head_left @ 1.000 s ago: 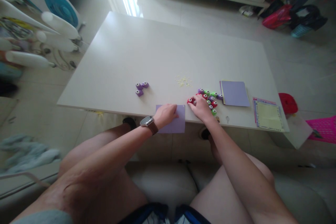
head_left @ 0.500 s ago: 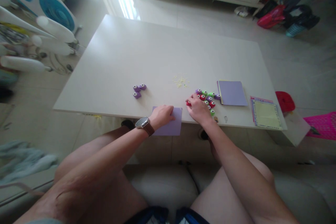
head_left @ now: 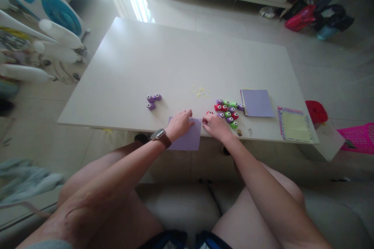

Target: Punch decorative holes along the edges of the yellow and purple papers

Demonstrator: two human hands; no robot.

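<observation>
The table's [head_left: 163, 58] far half lies open; small punches [head_left: 227, 111] crowd, seemingly, the near right edge.

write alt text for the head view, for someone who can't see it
Seen from above, a seated person's left hand rests on a purple sheet overhanging a white table's near edge, while the right hand holds a small red punch beside it. More colourful punches and a purple pad lie to the right.

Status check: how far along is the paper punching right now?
Done: yellow punched bits lie scattered on the table. In hand: left hand pins a purple sheet at the edge; right hand holds a red punch beside it. Left: the sheet shows no holes.
</observation>
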